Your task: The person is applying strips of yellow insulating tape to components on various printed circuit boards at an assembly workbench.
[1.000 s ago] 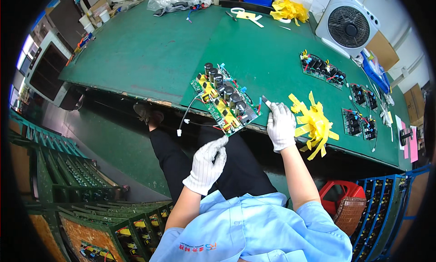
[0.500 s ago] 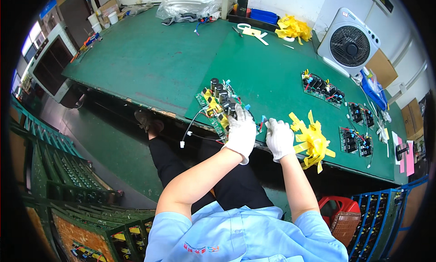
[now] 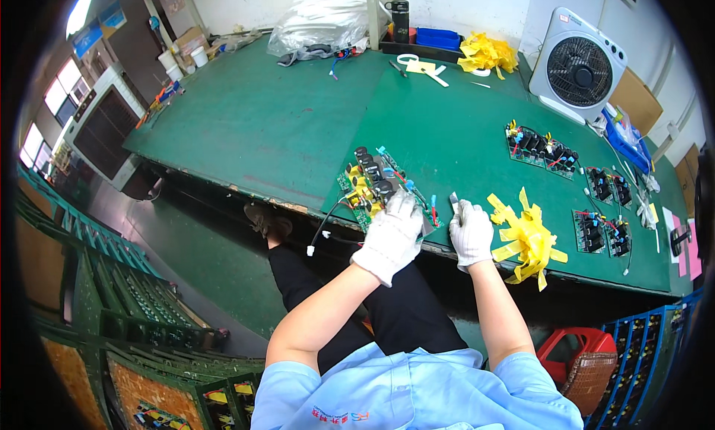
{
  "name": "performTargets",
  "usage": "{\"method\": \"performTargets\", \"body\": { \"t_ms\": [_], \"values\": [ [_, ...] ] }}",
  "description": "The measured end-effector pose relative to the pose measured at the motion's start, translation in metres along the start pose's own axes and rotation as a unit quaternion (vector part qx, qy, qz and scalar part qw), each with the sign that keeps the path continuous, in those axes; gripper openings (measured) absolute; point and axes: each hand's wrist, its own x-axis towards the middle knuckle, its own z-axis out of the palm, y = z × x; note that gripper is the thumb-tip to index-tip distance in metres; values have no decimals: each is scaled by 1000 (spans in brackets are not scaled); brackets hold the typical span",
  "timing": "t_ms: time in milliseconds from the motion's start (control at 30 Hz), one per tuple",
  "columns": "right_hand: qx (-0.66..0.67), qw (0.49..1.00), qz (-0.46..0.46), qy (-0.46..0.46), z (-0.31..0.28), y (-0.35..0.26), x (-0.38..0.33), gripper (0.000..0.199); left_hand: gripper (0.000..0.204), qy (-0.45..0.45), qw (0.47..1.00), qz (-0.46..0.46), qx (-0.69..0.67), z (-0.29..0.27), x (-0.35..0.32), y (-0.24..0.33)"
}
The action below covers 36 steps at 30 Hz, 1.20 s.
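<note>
Green bench; gloved left hand covers circuit board edge, grip unclear; right hand pinches small tool.

White knit gloves, light-blue short-sleeved shirt (black trousers).

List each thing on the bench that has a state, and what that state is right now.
Left hand: gloved, resting on the circuit board.
Right hand: gloved, beside a small grey tool; grip unclear.
Circuit board: flat at bench edge, wire hanging off.
Fan: upright; running or not, cannot tell.
Yellow tape strips: loose pile.
</note>
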Motion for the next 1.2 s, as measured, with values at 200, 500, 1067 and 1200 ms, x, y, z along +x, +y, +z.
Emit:
{"method": "performTargets", "body": {
  "t_ms": [200, 500, 1067, 1200],
  "values": [
    [-2, 995, 22, -100, -18, -4, 23, 27, 42, 152, 975, 72, -144, -94, 7, -62],
    [223, 928, -214, 207, -82, -56, 96, 54, 22, 237, 693, -129, -669, -107, -9, -122],
    [182, 941, -250, -138, -69, -71, 125, 42, 38, 118, 900, 13, -419, -80, 41, -136],
    [168, 953, -242, -64, -55, -76, 112, 27, 25, 126, 587, -286, -747, -81, 41, -170]
  ]
}}
